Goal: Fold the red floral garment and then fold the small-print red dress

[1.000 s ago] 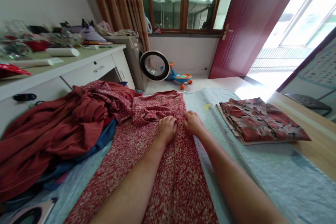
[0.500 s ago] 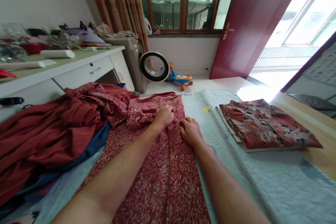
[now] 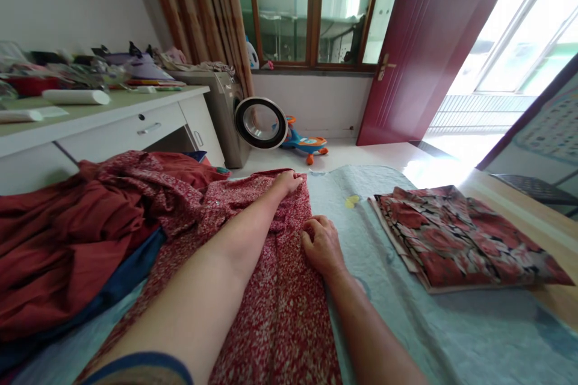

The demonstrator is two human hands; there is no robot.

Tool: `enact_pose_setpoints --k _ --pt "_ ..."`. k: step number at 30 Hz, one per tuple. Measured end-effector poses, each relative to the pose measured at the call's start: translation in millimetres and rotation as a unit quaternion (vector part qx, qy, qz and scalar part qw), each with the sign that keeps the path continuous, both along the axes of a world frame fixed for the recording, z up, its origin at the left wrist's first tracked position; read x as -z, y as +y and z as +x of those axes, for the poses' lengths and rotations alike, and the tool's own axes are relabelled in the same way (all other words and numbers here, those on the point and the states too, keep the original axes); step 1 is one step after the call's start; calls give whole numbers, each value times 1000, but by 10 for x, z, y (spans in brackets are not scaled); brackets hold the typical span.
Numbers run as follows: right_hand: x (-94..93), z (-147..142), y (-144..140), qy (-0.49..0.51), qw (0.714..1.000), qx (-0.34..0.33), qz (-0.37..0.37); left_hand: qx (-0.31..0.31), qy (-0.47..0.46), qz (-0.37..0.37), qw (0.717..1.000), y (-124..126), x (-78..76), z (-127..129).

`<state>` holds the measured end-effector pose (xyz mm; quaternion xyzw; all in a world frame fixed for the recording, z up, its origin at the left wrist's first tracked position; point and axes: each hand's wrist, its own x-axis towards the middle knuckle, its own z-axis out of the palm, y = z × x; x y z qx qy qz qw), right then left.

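A long red dress (image 3: 289, 295) with a pale speckled print lies stretched out on the light blue bed cover (image 3: 356, 307). My left hand (image 3: 288, 182) reaches to its far end, fingers closed on the cloth near the upper right corner. Closer to me, my right hand (image 3: 323, 243) has its fingers curled on the dress's right edge; the fingertips are partly hidden. Gathered cloth of the dress bunches to the left of my left forearm, and one sleeve runs over the clothes pile.
Rust-red clothes (image 3: 90, 228) are heaped on the left, with a blue garment (image 3: 130, 277) beneath. A folded floral cloth (image 3: 465, 234) lies at right. Beyond the bed stand a washing machine with its round door (image 3: 261, 123) open, a ride-on toy (image 3: 304, 143) and a cluttered cabinet (image 3: 121, 129).
My left hand has moved farther away, to the far edge of the dress. My right hand stays at the right edge. The view has shifted slightly.
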<state>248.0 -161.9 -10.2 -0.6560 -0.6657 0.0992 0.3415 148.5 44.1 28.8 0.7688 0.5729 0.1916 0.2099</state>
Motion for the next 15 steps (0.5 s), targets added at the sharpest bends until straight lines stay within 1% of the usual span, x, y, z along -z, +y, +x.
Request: enact_pose_setpoints --k 7,11,15 --pt "16 -8 7 8 1000 7 3 8 -25 -45 999 148 66 168" --pt "17 -16 -2 5 1000 9 14 10 -78 -78 994 156 91 249" --pt "-2 -30 -13 4 1000 14 19 9 -145 -111 983 173 73 277"
